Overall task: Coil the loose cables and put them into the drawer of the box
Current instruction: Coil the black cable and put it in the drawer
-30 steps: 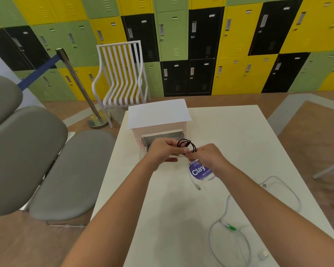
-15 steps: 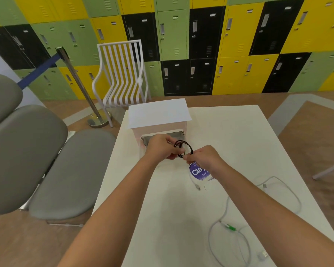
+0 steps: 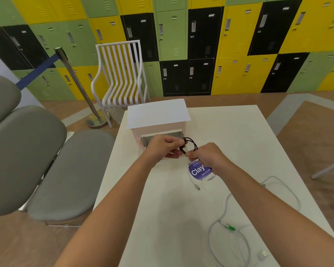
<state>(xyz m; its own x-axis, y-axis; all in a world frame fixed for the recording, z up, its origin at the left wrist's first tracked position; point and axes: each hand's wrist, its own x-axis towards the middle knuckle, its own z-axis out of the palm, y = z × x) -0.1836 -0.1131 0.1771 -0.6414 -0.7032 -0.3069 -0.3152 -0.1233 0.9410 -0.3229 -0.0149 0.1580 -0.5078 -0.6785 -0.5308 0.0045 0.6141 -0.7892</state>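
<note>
Head view: left hand (image 3: 165, 146) and right hand (image 3: 206, 156) both pinch coiled black cable (image 3: 191, 144), fingers clamped on loop. Coil held just in front of open drawer (image 3: 162, 136) of white box (image 3: 158, 114); left hand nearer opening. White cable (image 3: 289, 189) loose on surface (image 3: 229, 132).

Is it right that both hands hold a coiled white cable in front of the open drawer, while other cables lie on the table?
Not quite: the coiled cable held by the left hand and right hand is black, as the head view shows. The drawer is open; white cables lie on the table.
</note>
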